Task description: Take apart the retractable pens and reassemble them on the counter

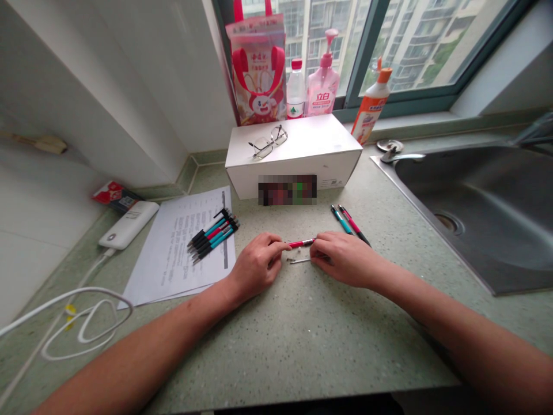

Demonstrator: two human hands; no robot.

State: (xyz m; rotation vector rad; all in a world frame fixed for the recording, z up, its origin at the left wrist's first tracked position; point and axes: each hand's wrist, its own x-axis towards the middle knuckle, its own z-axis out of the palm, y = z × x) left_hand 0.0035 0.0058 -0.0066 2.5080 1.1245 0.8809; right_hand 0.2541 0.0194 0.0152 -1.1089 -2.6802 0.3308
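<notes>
A red pen (302,244) lies crosswise between my two hands near the middle of the counter. My left hand (259,260) has its fingers bent together, the fingertips at the pen's left end. Curled over the other end is my right hand (339,256), hiding that end of the pen. Just below it, a thin pen refill (300,260) runs in under my right fingers; whether they grip it too is hidden. Several assembled pens (213,235) with red and teal barrels lie bunched on printed paper (173,242) to the left. A teal pen (341,219) and another red pen (352,222) rest beyond my right hand.
A white box (298,155) with eyeglasses (268,143) on top stands at the back, bottles and a bag behind it. The steel sink (470,213) is on the right. A white power bank (129,225) and its looped cable (93,323) lie at left.
</notes>
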